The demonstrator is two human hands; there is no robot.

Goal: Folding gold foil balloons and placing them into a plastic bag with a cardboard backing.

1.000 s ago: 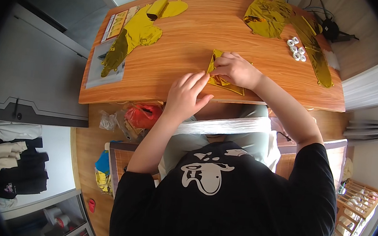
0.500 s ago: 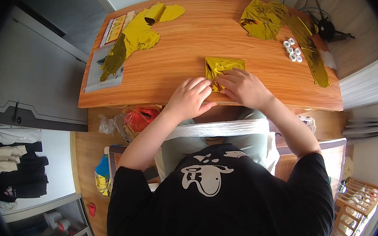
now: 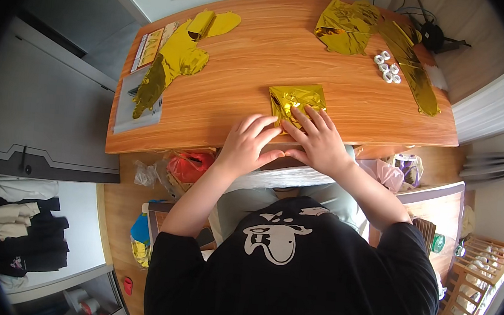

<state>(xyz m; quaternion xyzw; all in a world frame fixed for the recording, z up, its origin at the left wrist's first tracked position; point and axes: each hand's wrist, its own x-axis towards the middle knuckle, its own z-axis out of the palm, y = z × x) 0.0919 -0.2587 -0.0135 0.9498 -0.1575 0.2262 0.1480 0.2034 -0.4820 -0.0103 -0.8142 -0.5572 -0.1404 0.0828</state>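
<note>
A crinkled, shiny gold foil square, folded flat, lies near the front edge of the warm wood-grain surface, its longer side running left to right. The right hand lies open, fingers spread, fingertips pressing the foil's near edge. The left hand rests open and flat just beside it, gripping nothing.

Single view: head-worn fisheye, looking steeply down from above the person's torso onto the counter; close range; edges bend toward the rim; forearms enter from below.
</note>
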